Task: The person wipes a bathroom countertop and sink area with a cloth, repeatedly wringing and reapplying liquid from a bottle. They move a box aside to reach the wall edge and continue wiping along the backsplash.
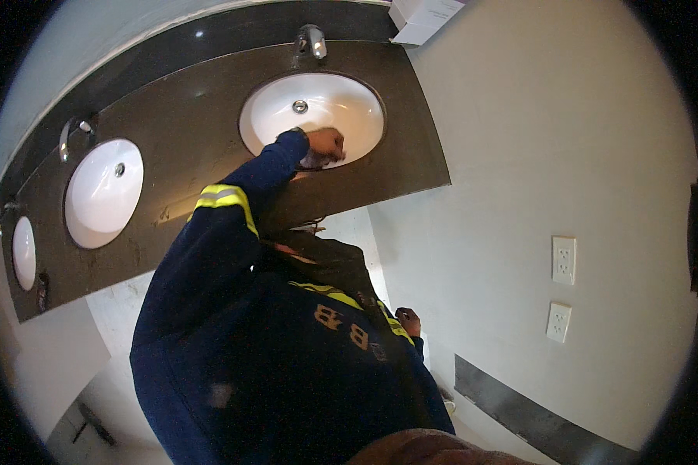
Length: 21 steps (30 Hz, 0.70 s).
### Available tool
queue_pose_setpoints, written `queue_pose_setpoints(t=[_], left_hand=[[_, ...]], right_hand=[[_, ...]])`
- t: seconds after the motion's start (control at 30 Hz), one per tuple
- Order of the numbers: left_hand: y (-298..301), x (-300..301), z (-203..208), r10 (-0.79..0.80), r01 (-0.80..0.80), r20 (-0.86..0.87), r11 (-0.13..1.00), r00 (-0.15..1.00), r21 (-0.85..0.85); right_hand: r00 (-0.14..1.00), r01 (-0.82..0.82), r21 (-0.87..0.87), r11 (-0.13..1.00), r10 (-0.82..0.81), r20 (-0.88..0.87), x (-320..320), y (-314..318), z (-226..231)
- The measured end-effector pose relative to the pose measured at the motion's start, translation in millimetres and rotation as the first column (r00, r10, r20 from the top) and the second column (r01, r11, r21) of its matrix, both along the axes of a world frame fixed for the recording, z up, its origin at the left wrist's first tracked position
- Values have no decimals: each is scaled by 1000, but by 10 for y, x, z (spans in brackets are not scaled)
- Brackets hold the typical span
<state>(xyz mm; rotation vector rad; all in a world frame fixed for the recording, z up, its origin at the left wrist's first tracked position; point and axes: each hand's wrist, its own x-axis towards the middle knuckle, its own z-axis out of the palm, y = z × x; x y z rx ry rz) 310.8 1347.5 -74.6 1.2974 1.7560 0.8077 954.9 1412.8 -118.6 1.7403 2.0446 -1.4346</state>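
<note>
The fingers of the left hand (326, 144) are being held curled and close together inside the near right part of the nearest basin (353, 108); whether anything is being gripped cannot be told, since the fingertips are being blurred and the palm is being hidden. The basin is being seen as a smooth, glossy white oval bowl, sunk into the counter, its shallow curve being brightened by warm reflections. A round metal drain (300, 106) is being shown beyond the hand, in the bowl's floor.

The wrist is being covered by a navy fabric sleeve (281, 155), which is being crossed higher up by a yellow and grey band (226, 198). The right hand (408, 319) is being held low beside the body, well apart from the basin; its fingers are being seen partly bent, and whether they are holding something cannot be told.

Around the bowl, a dark brown counter (198, 124) with a hard, faintly shiny surface is being seen. A rounded chrome tap (312, 42) is being mounted behind the basin. Farther left, two more white oval basins (105, 194) are being set in the same slab.
</note>
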Motion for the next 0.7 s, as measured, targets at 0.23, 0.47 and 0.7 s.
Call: queue_pose_setpoints(t=[0.23, 0.47, 0.7], left_hand=[[-1551, 707, 1291, 233, -635, 768, 722, 596, 274], [-2608, 1696, 1888, 94, -747, 967, 654, 237, 120], [-3309, 2135, 2127, -12, -684, 972, 708, 233, 172]], right_hand=[[965, -115, 70, 991, 128, -228, -353, -354, -180], [727, -116, -2, 993, 84, -682, -2105, -1309, 776], [411, -317, 216, 924, 339, -846, -2932, -2365, 2231]])
